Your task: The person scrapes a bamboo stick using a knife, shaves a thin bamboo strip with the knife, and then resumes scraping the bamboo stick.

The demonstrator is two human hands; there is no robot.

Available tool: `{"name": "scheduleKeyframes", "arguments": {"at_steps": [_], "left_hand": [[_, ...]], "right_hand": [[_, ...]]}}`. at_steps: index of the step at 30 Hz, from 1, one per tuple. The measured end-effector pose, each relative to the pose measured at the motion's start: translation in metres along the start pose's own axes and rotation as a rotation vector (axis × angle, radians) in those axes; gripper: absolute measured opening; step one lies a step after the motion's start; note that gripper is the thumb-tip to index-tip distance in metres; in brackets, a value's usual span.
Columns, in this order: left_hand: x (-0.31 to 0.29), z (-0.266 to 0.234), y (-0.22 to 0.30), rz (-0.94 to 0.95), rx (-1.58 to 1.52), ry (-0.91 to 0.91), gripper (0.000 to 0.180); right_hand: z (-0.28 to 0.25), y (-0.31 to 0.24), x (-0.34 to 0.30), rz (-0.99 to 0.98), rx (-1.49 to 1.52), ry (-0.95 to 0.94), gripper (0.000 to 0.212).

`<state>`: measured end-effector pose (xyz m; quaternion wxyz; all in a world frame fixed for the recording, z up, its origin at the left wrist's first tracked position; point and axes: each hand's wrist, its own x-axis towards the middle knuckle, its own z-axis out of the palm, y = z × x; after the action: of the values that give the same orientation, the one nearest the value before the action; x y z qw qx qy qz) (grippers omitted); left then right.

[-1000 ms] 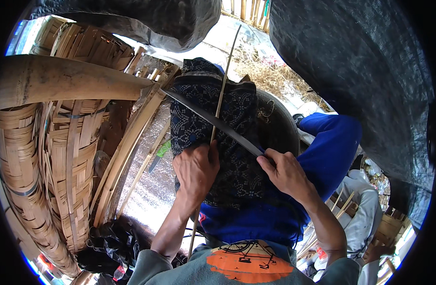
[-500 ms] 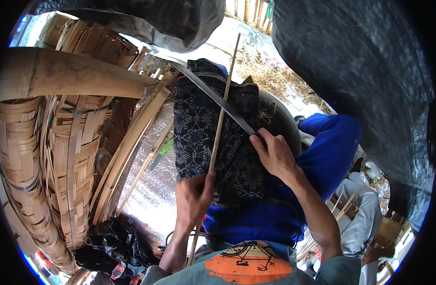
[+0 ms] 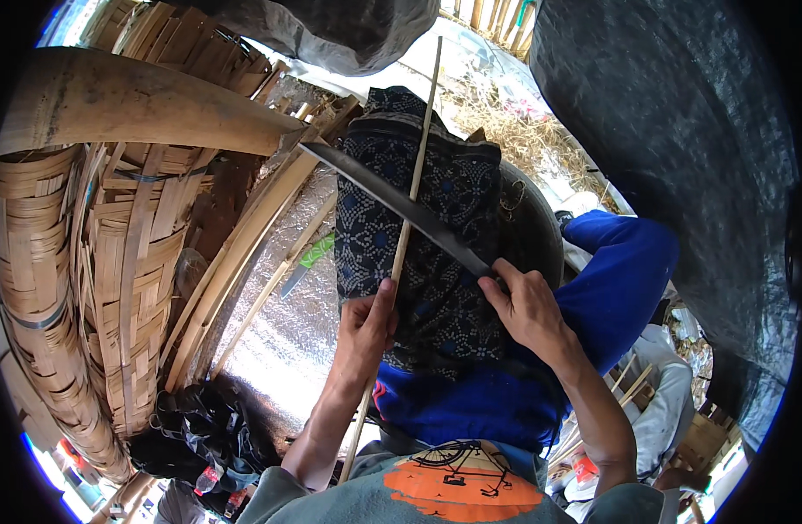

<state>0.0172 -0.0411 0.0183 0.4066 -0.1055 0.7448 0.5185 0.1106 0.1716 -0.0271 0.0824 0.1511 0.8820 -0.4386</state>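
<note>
My left hand (image 3: 366,323) is closed around a long thin bamboo strip (image 3: 418,166), thumb lying along it. The strip runs from beside my body up over a dark patterned cloth (image 3: 366,236) spread on my lap. In my right hand (image 3: 530,310) is a long-bladed knife (image 3: 392,201), its handle mostly hidden by the fingers. The blade slants up to the left and crosses the strip above my left hand. Whether blade and strip touch, I cannot tell for certain.
Woven bamboo baskets (image 3: 38,262) and a thick bamboo pole (image 3: 148,105) stand at the left, with split bamboo lengths (image 3: 244,240). A green-handled knife (image 3: 315,251) lies on the floor beside the cloth. Dark sheeting (image 3: 663,113) hangs at the right. Another person's pale-clothed leg (image 3: 667,384) shows lower right.
My left hand has shifted up and slightly right along with the view. The knife blade lies a little lower in the picture, still across the strip.
</note>
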Motion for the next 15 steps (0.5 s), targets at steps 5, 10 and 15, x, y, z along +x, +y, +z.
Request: {"name": "scheduleKeyframes", "arguments": {"at_steps": [5, 10, 15], "left_hand": [[-0.022, -0.010, -0.010, 0.008, -0.029, -0.009, 0.063], [-0.018, -0.009, -0.009, 0.060, 0.089, 0.006, 0.059], [-0.003, -0.007, 0.006, 0.055, 0.240, 0.058, 0.056]], "right_hand": [[-0.003, -0.002, 0.016, -0.136, -0.117, 0.153, 0.028], [-0.002, 0.006, 0.014, -0.045, -0.028, 0.019, 0.030], [-0.007, 0.007, 0.011, -0.031, 0.034, 0.002, 0.034]]}}
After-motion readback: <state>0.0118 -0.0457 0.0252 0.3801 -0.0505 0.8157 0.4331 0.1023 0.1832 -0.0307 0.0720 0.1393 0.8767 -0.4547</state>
